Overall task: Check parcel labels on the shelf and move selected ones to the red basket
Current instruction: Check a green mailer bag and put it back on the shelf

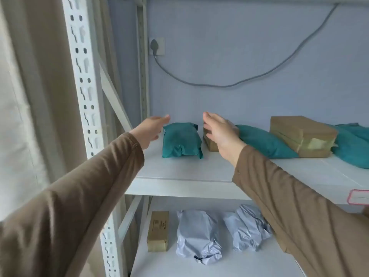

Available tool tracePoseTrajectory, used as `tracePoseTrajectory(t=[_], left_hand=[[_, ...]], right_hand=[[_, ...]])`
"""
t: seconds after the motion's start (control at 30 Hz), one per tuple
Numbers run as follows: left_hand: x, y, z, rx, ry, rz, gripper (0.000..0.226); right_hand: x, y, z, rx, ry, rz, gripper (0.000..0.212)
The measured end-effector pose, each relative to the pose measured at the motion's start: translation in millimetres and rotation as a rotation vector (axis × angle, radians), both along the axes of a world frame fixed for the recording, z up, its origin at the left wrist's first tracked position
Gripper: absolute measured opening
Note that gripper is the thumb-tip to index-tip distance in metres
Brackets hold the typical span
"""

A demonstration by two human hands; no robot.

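Reaching into the upper shelf (179,172), both hands were extended toward the leftmost green parcel (181,140). The left hand (148,130) was held just beside the parcel's left edge, fingers straight and relaxed, nothing gripped. The right hand (219,134) was positioned to the parcel's right, fingers spread and holding nothing, in front of a small brown box (209,143) that was largely hidden behind it. Whether this hand touched the box could not be determined. The arrangement suggested a two-sided grip being prepared, so that the soft parcel could be lifted and turned for label inspection; no label was visible on its exposed face.

Further right on the same shelf, a second green parcel (263,142), a larger taped brown box (301,136) and more green parcels (351,148) were laid in a row. On the lower shelf (239,264), a narrow brown box (157,230) and two grey bags (197,234) were placed. A red-edged tag (358,196) was fixed to the upper shelf's front. The red basket was not in view.
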State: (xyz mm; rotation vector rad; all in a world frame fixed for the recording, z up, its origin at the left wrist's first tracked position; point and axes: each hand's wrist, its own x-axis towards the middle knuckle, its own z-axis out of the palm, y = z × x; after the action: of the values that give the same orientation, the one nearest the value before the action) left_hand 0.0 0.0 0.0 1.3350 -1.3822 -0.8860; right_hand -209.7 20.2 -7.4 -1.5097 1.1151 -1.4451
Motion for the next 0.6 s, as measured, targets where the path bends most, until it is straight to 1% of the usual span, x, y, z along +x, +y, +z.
tracePoseTrajectory(t=[0.1, 0.2, 0.23, 0.3, 0.37, 0.4, 0.5, 0.6], left_hand=[[4, -32, -8, 0.144, -0.029, -0.005, 0.066], [5, -56, -18, 0.235, 0.066, -0.039, 0.081], [6, -65, -21, 0.249, 0.091, -0.039, 0.082], [2, -71, -24, 0.268, 0.151, -0.036, 0.074], [-3, -74, -27, 0.263, 0.194, -0.041, 0.06], [-6, -73, -28, 0.264, 0.195, -0.046, 0.054], [-12, -69, -30, 0.294, 0.208, -0.057, 0.05], [-12, -68, -32, 0.244, 0.264, -0.062, 0.077]], right_hand=[[14, -30, -9, 0.138, 0.08, 0.031, 0.054], [26, -57, -19, 0.235, 0.158, 0.025, 0.06], [28, -67, -22, 0.267, 0.173, 0.013, 0.063], [32, -82, -29, 0.327, 0.18, 0.009, 0.07], [34, -97, -37, 0.362, 0.154, -0.005, 0.079], [35, -102, -40, 0.361, 0.126, -0.023, 0.079], [38, -102, -44, 0.347, 0.016, -0.053, 0.064], [38, -81, -41, 0.305, -0.042, -0.058, 0.061]])
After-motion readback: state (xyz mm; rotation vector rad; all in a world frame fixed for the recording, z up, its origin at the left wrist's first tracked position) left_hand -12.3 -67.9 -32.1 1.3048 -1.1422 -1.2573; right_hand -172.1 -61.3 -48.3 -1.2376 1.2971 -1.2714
